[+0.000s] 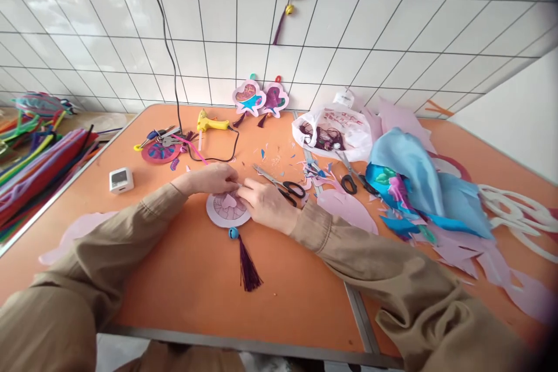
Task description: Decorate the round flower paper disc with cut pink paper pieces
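Orange tabletop (pixel 300 296), tiled wall (pixel 218 17) — left hand (pixel 211 179), right hand (pixel 267 203) at round ornament (pixel 227 210) — grip opening and hold unclear.

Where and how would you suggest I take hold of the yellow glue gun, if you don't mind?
Probably by the handle, the part pointing right in the picture, from above on that side: the yellow glue gun lies flat, its cord leaving that end.

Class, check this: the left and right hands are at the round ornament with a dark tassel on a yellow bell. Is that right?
No: in the head view, the bell is blue, not yellow. The left hand and right hand are at the round ornament with the dark tassel.
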Action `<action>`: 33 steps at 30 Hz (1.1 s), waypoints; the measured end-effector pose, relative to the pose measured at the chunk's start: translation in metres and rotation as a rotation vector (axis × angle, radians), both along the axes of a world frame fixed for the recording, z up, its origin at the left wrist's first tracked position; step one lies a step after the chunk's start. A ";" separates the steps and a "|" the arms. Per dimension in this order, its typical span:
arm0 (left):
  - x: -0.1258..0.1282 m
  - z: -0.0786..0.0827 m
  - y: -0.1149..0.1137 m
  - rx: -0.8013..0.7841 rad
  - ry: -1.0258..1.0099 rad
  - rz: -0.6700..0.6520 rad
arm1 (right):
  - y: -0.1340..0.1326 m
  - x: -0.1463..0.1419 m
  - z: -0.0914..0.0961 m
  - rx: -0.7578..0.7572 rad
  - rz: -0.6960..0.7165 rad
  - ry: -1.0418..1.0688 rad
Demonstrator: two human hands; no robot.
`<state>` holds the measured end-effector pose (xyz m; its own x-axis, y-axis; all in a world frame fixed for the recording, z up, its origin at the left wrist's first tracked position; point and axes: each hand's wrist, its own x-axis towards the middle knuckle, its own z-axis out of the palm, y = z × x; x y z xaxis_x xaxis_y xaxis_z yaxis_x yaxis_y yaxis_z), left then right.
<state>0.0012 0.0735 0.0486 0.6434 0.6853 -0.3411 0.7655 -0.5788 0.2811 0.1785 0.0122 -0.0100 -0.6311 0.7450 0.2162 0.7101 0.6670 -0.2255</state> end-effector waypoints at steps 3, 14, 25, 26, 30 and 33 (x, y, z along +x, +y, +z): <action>0.004 -0.004 -0.004 0.099 0.038 -0.013 | 0.001 0.001 -0.005 0.035 0.011 0.012; 0.007 -0.017 -0.013 0.249 0.090 -0.025 | 0.004 0.007 -0.016 0.114 0.063 0.129; 0.014 -0.008 -0.022 0.267 0.160 -0.005 | 0.002 0.006 -0.019 0.151 0.062 0.180; 0.014 -0.008 -0.022 0.266 0.165 -0.006 | 0.002 0.005 -0.018 0.148 0.059 0.178; 0.015 -0.008 -0.020 0.273 0.175 -0.024 | 0.004 0.005 -0.002 0.114 0.074 0.158; 0.014 -0.007 -0.017 0.282 0.181 -0.045 | 0.007 0.017 0.029 0.102 0.009 0.188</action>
